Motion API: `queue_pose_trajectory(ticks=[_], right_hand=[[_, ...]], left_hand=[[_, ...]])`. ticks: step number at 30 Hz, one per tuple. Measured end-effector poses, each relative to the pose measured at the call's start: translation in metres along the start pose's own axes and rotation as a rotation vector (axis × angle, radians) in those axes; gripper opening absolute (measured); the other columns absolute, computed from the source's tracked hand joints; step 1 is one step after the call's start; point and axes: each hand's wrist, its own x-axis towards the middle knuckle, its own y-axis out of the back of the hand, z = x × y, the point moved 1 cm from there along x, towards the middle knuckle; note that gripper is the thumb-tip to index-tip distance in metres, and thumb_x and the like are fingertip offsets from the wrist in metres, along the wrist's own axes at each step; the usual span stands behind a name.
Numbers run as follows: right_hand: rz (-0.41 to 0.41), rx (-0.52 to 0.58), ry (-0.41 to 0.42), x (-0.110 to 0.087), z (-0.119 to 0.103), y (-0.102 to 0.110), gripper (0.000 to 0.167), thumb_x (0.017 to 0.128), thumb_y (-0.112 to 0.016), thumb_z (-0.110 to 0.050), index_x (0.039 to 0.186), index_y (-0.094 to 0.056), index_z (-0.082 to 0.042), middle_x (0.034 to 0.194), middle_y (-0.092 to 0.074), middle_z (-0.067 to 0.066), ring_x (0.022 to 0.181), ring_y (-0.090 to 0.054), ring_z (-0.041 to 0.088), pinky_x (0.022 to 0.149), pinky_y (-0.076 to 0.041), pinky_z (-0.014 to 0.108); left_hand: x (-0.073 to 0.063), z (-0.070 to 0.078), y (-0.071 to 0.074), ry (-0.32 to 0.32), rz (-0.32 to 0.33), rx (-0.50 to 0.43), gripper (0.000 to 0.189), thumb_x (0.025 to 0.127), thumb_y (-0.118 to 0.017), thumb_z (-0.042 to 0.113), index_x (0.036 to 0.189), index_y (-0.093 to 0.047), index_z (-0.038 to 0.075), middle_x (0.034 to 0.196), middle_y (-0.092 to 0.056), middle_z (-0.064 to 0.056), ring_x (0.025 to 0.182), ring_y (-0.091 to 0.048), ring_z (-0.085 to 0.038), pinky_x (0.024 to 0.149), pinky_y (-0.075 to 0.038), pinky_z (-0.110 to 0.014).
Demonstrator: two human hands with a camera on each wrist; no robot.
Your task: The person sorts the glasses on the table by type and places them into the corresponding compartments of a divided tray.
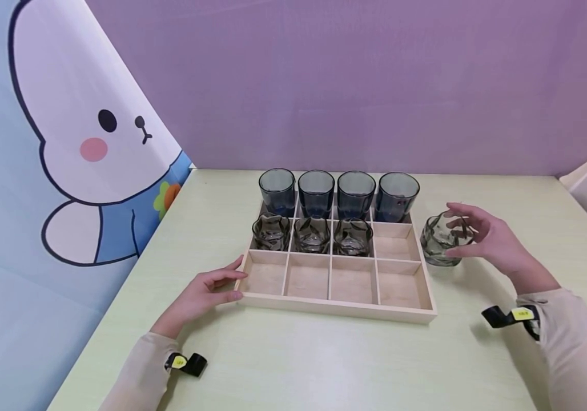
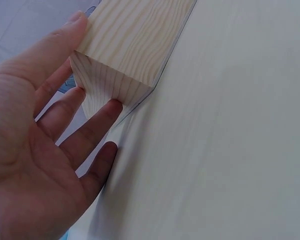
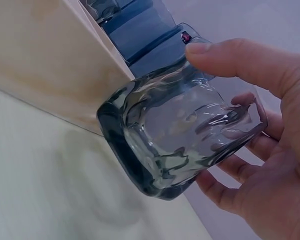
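Observation:
My right hand (image 1: pixel 494 240) holds a wavy clear-grey glass (image 1: pixel 439 242) by its sides, just right of the wooden tray (image 1: pixel 334 307). In the right wrist view, the thumb lies on one side of the glass (image 3: pixel 175 130) and the other fingers are around the far side. My left hand (image 1: pixel 198 297) touches the tray's near left corner with fairly straight fingers; in the left wrist view the fingertips rest against the tray's wood (image 2: pixel 125 45). Tall blue-grey glasses (image 1: pixel 316 194) fill the tray's back row. Three short wavy dark glasses (image 1: pixel 353 238) stand in the middle row.
The middle row's right compartment (image 1: pixel 395 242) and the front-row compartments (image 1: pixel 308 277) hold nothing. A pale table (image 1: pixel 293 365) lies under the tray. Behind it rises a purple backdrop (image 1: pixel 355 85), with a cartoon-printed cloth (image 1: pixel 93 188) at left.

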Motion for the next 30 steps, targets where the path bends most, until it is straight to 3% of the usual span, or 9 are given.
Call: queue_pose_trajectory(ticks=[5, 7, 12, 21, 30], right_hand=[[0.024, 0.049, -0.014, 0.0, -0.003, -0.001, 0.093, 0.066, -0.072, 0.031, 0.145, -0.052, -0.013, 0.125, -0.061, -0.006, 0.106, -0.059, 0.007, 0.079, -0.052, 0.015], [0.036, 0.065, -0.017, -0.001, -0.005, -0.001, 0.093, 0.066, -0.071, 0.031, 0.145, -0.052, -0.013, 0.125, -0.061, -0.006, 0.106, -0.059, 0.007, 0.079, -0.052, 0.015], [0.067, 0.102, -0.024, -0.001, -0.009, -0.003, 0.092, 0.066, -0.07, 0.033, 0.144, -0.053, -0.013, 0.126, -0.061, -0.005, 0.107, -0.059, 0.008, 0.082, -0.051, 0.014], [0.153, 0.127, -0.047, 0.0, -0.02, -0.007, 0.087, 0.069, -0.069, 0.032, 0.143, -0.054, -0.011, 0.124, -0.063, -0.006, 0.104, -0.059, 0.008, 0.082, -0.051, 0.014], [0.209, 0.191, -0.034, 0.001, -0.032, -0.015, 0.086, 0.069, -0.067, 0.033, 0.143, -0.054, -0.008, 0.123, -0.064, -0.003, 0.101, -0.06, 0.011, 0.079, -0.053, 0.015]], left_hand=[[-0.001, -0.001, 0.0, -0.01, 0.0, 0.014, 0.039, 0.089, -0.074, 0.008, 0.126, -0.066, -0.002, 0.155, -0.035, -0.018, 0.141, -0.033, -0.039, 0.108, -0.037, -0.036], [-0.001, -0.001, -0.001, -0.004, 0.0, 0.006, 0.039, 0.089, -0.075, 0.008, 0.126, -0.066, -0.002, 0.155, -0.035, -0.017, 0.141, -0.033, -0.038, 0.109, -0.037, -0.037], [-0.001, 0.0, -0.001, 0.005, 0.006, 0.011, 0.039, 0.088, -0.075, 0.009, 0.125, -0.066, 0.0, 0.155, -0.035, -0.016, 0.141, -0.034, -0.037, 0.105, -0.038, -0.023], [0.0, 0.001, 0.0, 0.01, 0.01, 0.01, 0.039, 0.088, -0.075, 0.008, 0.125, -0.067, 0.0, 0.155, -0.035, -0.016, 0.141, -0.034, -0.038, 0.109, -0.033, -0.048], [-0.001, 0.001, 0.0, 0.019, 0.008, -0.002, 0.039, 0.088, -0.075, 0.009, 0.125, -0.067, 0.0, 0.155, -0.035, -0.016, 0.142, -0.033, -0.037, 0.109, -0.032, -0.05]])
